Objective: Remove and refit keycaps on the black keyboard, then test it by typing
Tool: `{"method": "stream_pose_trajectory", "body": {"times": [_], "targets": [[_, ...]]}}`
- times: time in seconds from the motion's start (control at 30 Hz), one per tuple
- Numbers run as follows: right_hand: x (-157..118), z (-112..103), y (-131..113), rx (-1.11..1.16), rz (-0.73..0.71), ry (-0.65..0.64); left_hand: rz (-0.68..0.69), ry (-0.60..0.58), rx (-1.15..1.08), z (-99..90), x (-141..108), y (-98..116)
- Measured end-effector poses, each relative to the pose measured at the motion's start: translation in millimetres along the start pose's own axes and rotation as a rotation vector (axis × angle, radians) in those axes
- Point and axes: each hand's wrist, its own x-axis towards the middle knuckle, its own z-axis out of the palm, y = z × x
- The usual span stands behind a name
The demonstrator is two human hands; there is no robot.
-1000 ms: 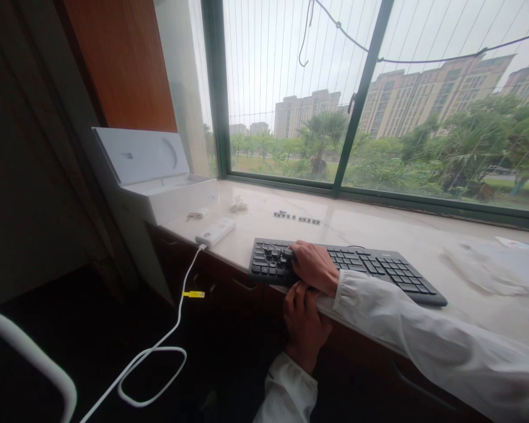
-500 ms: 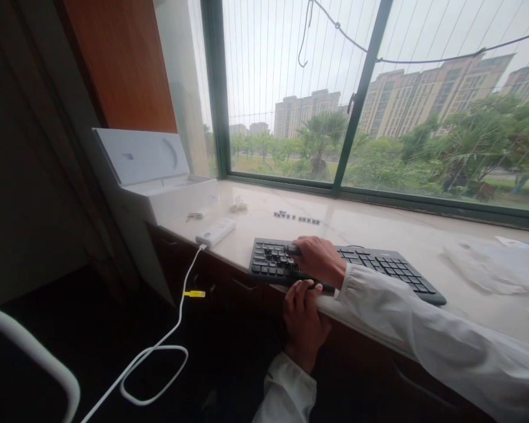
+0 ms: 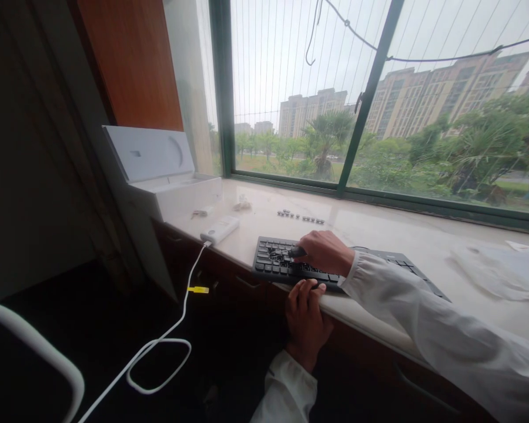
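Note:
A black keyboard (image 3: 286,271) lies at the front edge of the pale sill, and several of its key places at the left look bare. My right hand (image 3: 324,249) is closed around a dark-handled keycap puller (image 3: 297,252), its thin wire tip over the left part of the keys. Below it, my left hand (image 3: 306,317) has its curled fingertips on the keyboard's front edge; its thumb is hidden. Beyond the keyboard, several loose keycaps (image 3: 300,217) lie in a line. My right forearm covers part of the right-hand keys.
To the left are an open white box (image 3: 189,194), a white power bank (image 3: 220,229) and a white cable (image 3: 176,320) with a yellow tag (image 3: 199,289). Clear plastic (image 3: 489,273) and papers (image 3: 526,264) lie at the right. A window (image 3: 291,141) stands behind the sill.
The whole view has shifted slightly. The keycap puller now points left with its wire tip showing above the keys. My left hand stays at the keyboard's front edge.

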Motion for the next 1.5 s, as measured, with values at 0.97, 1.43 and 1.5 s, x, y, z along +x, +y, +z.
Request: {"method": "stream_pose_trajectory", "body": {"times": [0.97, 1.43, 1.5], "targets": [[59, -23, 7, -0.079, -0.178, -0.273, 0.001, -0.046, 0.041, 0.3, -2, -3], [68, -14, 7, -0.109, -0.2, -0.333, -0.004, -0.052, 0.007, -0.7, 0, -4], [70, -12, 6, -0.126, -0.211, -0.347, -0.005, -0.059, 0.01, 0.2, -1, -5]]}}
